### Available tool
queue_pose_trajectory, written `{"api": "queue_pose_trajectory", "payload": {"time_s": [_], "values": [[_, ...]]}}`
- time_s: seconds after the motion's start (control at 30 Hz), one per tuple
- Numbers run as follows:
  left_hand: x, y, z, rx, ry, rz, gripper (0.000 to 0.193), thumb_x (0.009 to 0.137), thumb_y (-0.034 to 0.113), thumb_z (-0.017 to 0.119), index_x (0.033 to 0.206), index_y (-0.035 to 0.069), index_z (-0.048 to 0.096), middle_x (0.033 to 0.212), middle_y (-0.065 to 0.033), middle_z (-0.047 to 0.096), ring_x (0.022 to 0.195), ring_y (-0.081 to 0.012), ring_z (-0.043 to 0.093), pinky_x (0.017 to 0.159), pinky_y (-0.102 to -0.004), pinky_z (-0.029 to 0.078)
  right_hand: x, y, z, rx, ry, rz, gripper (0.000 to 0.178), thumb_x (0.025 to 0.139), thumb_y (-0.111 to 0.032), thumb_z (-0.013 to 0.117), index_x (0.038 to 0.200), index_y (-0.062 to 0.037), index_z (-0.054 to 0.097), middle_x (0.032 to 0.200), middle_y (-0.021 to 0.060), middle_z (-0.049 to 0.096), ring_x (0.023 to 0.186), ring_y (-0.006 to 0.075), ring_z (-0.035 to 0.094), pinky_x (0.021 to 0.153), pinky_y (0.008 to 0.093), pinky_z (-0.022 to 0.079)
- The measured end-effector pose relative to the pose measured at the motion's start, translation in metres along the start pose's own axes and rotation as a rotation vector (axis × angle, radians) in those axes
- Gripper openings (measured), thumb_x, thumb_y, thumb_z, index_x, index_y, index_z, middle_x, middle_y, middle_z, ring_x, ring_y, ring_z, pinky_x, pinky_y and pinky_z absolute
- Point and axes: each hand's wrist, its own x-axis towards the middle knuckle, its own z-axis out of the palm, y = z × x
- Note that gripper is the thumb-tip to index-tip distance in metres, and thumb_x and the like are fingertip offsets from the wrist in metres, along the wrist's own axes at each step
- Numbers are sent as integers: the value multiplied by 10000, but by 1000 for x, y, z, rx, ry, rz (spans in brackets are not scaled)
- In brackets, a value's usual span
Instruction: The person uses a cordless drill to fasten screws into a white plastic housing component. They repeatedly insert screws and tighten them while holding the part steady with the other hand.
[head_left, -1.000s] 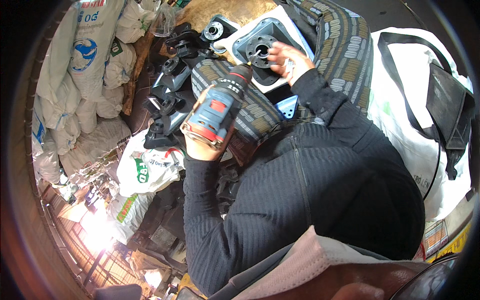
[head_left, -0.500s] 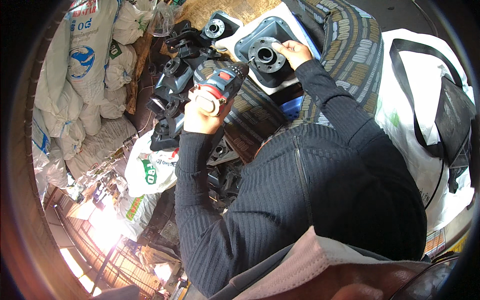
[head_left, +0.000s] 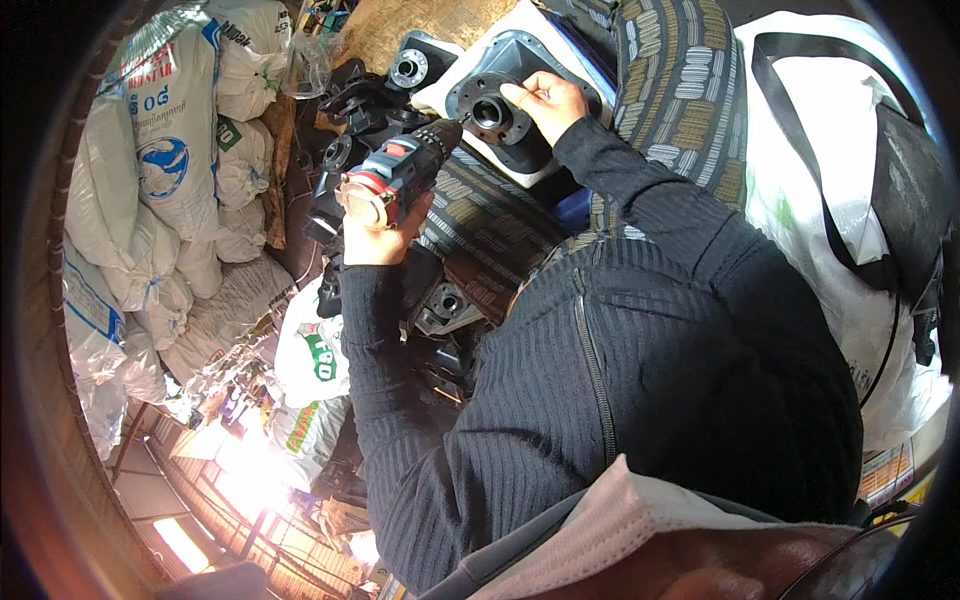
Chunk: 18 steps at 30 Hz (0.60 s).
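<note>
My left hand is wrapped round a cordless drill with a dark grey and red body. Its black chuck points at the rim of a round dark flange with a central hole. The flange sits on a dark, squarish plastic housing with small holes along its edge. Closed on the flange's right side, my right hand has its thumb and fingers near the central hole. The drill's tip is close to the left rim of the flange; whether a bit touches a screw there is too small to tell.
Under the housing is a white sheet, across my patterned trouser legs. Similar dark parts are piled to the left, with another flanged housing behind. Stuffed white sacks line the left; a large white bag stands right.
The view has turned a little, so the drill, flange and hands appear further left. Both hands keep their hold, and the drill stays beside the flange's left rim.
</note>
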Motion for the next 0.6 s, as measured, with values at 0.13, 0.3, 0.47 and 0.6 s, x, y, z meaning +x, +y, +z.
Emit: {"api": "queue_pose_trajectory", "payload": {"time_s": [0.13,0.3,0.47,0.6], "values": [[1,8,-1,-132,-41,-36,380,757,28,736,1085,27,544,825,-53,626,547,-116,553,471,-254,441,-4,-5,2,-65,12,41,344,791,-356,745,744,-40,618,613,-28,571,561,53,494,537,235,432],[11,4,-3,-42,-54,-15,374,740,42,746,1067,39,565,845,-62,632,591,-137,588,530,-273,484,-3,-1,-4,-158,55,47,345,768,-362,758,772,-43,628,645,7,618,572,84,551,561,252,464],[28,34,-12,281,-66,187,446,720,127,774,1109,29,579,956,-92,657,848,-210,648,771,-321,515,-1,26,-5,-151,122,78,332,750,-334,775,798,-39,631,709,46,671,621,110,614,603,265,499],[41,35,-17,342,-108,176,409,729,326,737,1042,88,625,946,-115,671,851,-278,666,768,-349,528,2,31,-7,-117,89,95,297,798,-232,762,871,-3,587,719,-11,599,632,37,512,583,188,429]]}}
